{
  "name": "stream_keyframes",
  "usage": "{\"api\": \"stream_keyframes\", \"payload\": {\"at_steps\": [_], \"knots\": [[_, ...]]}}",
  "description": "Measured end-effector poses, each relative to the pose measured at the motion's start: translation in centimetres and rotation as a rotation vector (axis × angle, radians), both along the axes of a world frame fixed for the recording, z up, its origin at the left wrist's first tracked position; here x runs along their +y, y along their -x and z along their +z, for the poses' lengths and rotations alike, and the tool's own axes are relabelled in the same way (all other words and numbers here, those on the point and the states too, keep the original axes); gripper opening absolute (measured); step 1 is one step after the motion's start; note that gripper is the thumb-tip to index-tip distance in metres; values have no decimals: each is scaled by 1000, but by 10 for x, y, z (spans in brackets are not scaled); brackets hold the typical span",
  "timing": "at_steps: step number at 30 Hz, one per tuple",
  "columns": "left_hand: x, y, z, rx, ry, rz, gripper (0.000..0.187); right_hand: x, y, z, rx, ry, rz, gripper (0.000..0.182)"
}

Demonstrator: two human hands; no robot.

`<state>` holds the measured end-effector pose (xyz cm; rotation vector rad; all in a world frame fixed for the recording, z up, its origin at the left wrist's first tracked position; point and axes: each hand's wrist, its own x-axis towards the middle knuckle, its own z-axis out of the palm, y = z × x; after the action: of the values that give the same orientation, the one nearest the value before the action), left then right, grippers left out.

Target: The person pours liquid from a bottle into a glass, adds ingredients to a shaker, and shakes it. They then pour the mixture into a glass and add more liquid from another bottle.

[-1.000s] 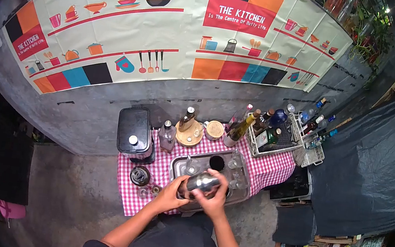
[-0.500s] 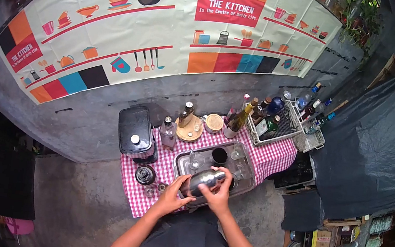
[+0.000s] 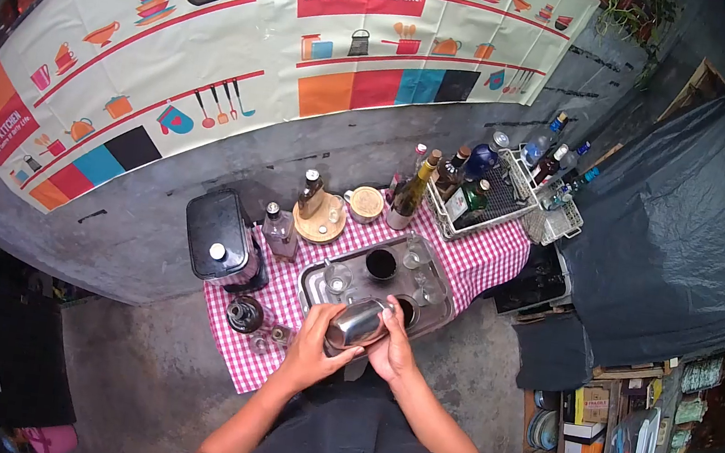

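A shiny metal shaker [image 3: 356,324] is held tilted between both hands, over the front edge of a grey metal tray [image 3: 309,281]. My left hand [image 3: 311,347] wraps round its lower left end. My right hand [image 3: 394,350] holds the right end, its fingers partly hidden. On the tray, beyond the shaker, stand a dark round cup [image 3: 381,265], a glass pitcher [image 3: 336,279] and clear glasses [image 3: 416,255]. Another dark cup [image 3: 408,312] is just right of the shaker, partly covered by my right hand.
A black lidded bin [image 3: 219,231] and a dark jar [image 3: 244,313] stand left on the checked cloth [image 3: 250,367]. Behind the tray are a bottle [image 3: 280,233], a wooden board [image 3: 319,224] and a tall wine bottle [image 3: 408,198]. A bottle crate [image 3: 495,214] stands at the back right.
The whole view has shifted, with the table now further left. The shaker has turned in my hands, and my right hand has moved from its top to its lower right side.
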<state>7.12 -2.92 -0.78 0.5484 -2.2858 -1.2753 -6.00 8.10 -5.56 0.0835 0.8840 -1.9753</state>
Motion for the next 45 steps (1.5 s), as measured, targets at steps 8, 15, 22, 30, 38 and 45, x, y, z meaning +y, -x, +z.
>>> {"api": "stream_keyframes", "payload": {"at_steps": [8,15,22,30,38,45], "knots": [[10,34,-29,-43,-293,26,74,5,51,21,698,-71,13,74],[42,89,-57,153,-455,27,76,22,102,64,1837,-9,160,72],[53,122,4,24,-46,112,76,33,145,16,180,84,71,65],[64,184,14,-45,-18,47,69,58,190,-1,148,3,39,62],[92,208,-65,166,-130,150,69,71,227,48,1767,1,88,77],[87,197,-16,124,14,140,69,74,220,4,243,-30,60,65]]}}
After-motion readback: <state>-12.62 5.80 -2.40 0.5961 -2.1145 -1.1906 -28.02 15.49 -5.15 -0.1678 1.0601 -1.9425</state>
